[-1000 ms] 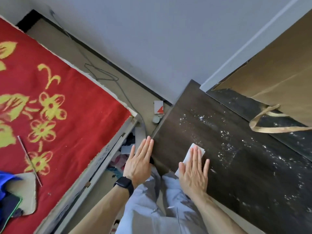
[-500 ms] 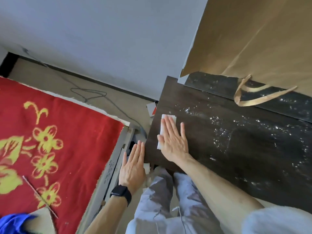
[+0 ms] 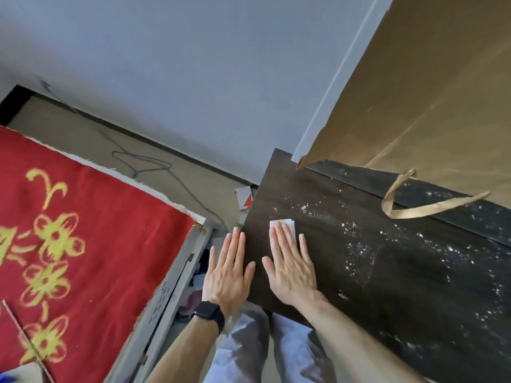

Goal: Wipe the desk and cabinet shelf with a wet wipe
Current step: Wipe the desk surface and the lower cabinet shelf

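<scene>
A dark wood desk (image 3: 387, 272) fills the right half of the head view, speckled with white dust and wet streaks. A folded white wet wipe (image 3: 287, 224) lies near the desk's left edge. My right hand (image 3: 291, 265) lies flat on the wipe with straight fingers, and only the wipe's far end shows past the fingertips. My left hand (image 3: 228, 272), with a black watch on the wrist, is flat and open at the desk's left edge, its thumb on the desktop.
A brown paper bag (image 3: 420, 100) with a flat handle (image 3: 431, 207) stands on the desk's back right. A bed with a red and yellow flowered cover (image 3: 83, 244) sits to the left. A cable (image 3: 143, 167) and a small box (image 3: 244, 199) lie on the floor.
My right hand with the wipe slid forward along the desk's left edge, then drew back a little. My left hand came up to the desk's edge beside it.
</scene>
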Tool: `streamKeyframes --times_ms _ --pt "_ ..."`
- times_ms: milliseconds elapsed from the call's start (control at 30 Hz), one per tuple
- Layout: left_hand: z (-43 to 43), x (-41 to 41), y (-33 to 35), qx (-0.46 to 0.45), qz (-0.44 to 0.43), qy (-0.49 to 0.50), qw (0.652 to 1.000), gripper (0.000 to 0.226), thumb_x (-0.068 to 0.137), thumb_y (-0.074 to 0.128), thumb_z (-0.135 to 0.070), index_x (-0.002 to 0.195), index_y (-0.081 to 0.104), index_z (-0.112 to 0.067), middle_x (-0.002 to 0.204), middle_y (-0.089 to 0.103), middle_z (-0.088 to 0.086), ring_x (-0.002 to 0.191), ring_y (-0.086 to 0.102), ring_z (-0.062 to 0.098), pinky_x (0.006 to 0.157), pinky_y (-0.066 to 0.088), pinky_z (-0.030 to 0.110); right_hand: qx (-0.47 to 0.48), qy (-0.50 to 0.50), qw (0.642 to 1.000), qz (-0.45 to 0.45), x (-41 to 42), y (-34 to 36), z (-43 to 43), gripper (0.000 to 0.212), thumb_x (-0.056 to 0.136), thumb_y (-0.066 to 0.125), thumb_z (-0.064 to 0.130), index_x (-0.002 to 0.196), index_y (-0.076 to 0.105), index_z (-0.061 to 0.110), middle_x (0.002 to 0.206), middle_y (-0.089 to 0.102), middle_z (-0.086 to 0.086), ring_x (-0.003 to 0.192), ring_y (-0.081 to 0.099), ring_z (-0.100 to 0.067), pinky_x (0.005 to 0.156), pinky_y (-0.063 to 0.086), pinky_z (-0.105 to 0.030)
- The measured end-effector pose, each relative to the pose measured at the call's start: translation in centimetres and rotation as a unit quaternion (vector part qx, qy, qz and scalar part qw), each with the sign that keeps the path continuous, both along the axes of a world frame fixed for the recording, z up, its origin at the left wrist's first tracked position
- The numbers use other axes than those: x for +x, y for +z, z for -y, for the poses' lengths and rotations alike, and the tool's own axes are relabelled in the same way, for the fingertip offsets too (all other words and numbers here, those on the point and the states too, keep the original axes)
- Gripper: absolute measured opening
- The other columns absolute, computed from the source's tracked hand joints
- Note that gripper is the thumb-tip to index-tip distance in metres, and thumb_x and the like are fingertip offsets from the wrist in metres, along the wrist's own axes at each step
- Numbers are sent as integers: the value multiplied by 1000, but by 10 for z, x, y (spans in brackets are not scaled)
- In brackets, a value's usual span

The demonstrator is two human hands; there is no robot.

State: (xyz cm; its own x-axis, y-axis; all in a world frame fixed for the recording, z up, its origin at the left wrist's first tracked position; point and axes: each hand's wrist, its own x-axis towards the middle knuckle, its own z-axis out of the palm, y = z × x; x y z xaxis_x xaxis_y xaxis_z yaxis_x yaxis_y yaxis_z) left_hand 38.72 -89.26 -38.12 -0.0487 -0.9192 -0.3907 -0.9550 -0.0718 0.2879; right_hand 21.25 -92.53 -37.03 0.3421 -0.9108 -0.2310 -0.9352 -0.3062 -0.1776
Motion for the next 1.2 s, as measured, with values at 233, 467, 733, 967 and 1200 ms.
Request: streamKeyframes --times_ms 233,467,733,967,1200 --pt "3 -3 11 30 6 -2 1000 65 102 9 -53 151 -23 -25 155 -33 -11 144 -29 9 119 -16 42 8 30 1000 6 29 -3 89 62 104 18 42 157 0 16 165 -7 4 151 -12 -11 122 1 -52" --pt "4 -3 17 22 26 -8 999 66 103 10 -52 153 -21 -22 158 -31 -9 147 -24 11 121 -11 45 40 -298 953 -32 -73 -2 65 66 101 6 50 155 -12 18 165 -12 0 150 -14 -14 122 -2 -53" --pt "5 -3 12 37 29 -18 999 67 102 10 -54 153 -20 -21 159 -29 -8 146 -27 10 120 -14 45 1 -136 990 21 3 -1 62 69 101 10 52 157 0 12 165 -6 -1 152 -8 -16 122 -1 -51" --pt "12 -3 31 33 61 -56 996 69 102 10 -53 153 -20 -17 160 -24 -2 149 -20 15 120 -13 44 4 -173 984 30 -18 -3 111 65 101 9 52 158 2 20 165 -3 8 151 -10 -9 121 -2 -54" --pt "40 -19 37 9 53 -77 996 71 101 17 -53 153 -16 -17 161 -20 -1 151 -14 17 123 -6 47 9 -345 939 7 -119 -1 85 68 99 9 56 157 -4 21 166 -2 3 152 -7 -14 121 -4 -55"
